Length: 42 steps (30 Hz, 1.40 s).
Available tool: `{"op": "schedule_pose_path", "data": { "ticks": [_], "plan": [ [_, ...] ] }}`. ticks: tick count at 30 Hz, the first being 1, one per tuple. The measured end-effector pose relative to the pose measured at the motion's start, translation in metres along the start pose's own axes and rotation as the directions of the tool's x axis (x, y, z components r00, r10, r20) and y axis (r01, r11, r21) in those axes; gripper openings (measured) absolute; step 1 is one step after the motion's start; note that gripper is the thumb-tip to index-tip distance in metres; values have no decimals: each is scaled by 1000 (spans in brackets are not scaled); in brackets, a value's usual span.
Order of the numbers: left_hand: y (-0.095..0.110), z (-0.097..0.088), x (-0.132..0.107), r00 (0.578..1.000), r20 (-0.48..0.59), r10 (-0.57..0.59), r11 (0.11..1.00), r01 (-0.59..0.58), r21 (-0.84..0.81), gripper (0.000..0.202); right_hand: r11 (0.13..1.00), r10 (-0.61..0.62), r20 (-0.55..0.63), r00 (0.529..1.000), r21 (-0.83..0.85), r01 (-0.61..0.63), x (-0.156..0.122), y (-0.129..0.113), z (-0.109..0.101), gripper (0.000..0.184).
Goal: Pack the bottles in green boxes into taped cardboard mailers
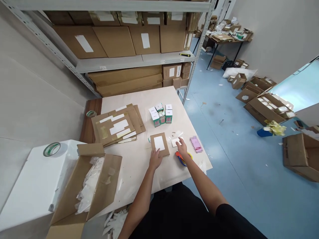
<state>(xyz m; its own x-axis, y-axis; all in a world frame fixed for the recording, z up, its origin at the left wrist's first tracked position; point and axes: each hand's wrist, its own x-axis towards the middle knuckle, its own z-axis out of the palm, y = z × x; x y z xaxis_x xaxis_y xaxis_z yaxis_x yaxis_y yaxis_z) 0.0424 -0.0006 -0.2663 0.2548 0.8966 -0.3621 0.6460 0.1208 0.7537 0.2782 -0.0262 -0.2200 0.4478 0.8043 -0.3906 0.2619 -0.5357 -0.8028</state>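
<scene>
My left hand (156,160) lies with its fingers stretched out on the near edge of a small flat cardboard box (166,151) bearing a white label (159,143). To the right, my right hand (182,148) has its fingers apart at the edge of a small white card or paper (174,142); whether it touches it I cannot tell. Just under that wrist are an orange-handled tool (177,154) and a blue and yellow ring-like thing (183,162), partly covered by my arm. Beyond the cardboard box stand several small green and white boxes (168,116).
Flattened cardboard (117,127) is stacked on the table's left, near a tape roll (91,114). An open carton (106,186) of white plastic stands at the near left. A blurred pink item (196,144) lies by the right edge. A loaded shelf (124,62) closes off the back.
</scene>
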Motion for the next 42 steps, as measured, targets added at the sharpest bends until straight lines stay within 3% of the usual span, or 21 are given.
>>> {"op": "schedule_pose_path", "data": {
  "ticks": [3, 7, 11, 14, 19, 25, 30, 33, 37, 42],
  "plan": [
    [-5, 23, -6, 999, 34, 17, 967, -25, 252, 63, 991, 104, 40, 994, -90, -100, 40, 23, -14, 65],
    [-18, 37, -20, 999, 49, -1, 892, -22, 452, 60, 939, 241, 111, 964, -277, -203, 91, 54, -22, 70],
    [-31, 44, -37, 998, 40, -38, 824, 8, 567, 62, 863, 361, 58, 931, -399, -310, 126, 77, -12, 70],
    [-39, 50, -49, 999, 47, -25, 781, -10, 625, 64, 834, 374, -2, 927, -437, -337, 140, 88, -1, 66],
    [-52, 42, -46, 995, 93, 17, 778, -72, 624, 69, 838, 319, -9, 948, -465, -286, 150, 101, 4, 64],
    [-59, 25, -35, 990, 131, 51, 799, -119, 590, 76, 872, 208, 53, 977, -463, -160, 154, 98, -22, 38],
    [-33, 41, -21, 1000, -16, 3, 752, 9, 659, 62, 886, 99, 103, 990, -462, -40, 147, 81, -43, 26],
    [-5, 55, 0, 1000, -21, 21, 729, -1, 685, 72, 888, 33, 146, 989, -458, 37, 140, 70, -54, 13],
    [19, 62, 15, 994, 75, -74, 713, 0, 701, 88, 957, -8, 121, 993, -288, 43, 131, 58, -71, 18],
    [12, 58, -8, 989, 122, -89, 724, -20, 690, 93, 993, -52, 245, 968, 112, 25, 116, 43, -94, 36]
  ]
}}
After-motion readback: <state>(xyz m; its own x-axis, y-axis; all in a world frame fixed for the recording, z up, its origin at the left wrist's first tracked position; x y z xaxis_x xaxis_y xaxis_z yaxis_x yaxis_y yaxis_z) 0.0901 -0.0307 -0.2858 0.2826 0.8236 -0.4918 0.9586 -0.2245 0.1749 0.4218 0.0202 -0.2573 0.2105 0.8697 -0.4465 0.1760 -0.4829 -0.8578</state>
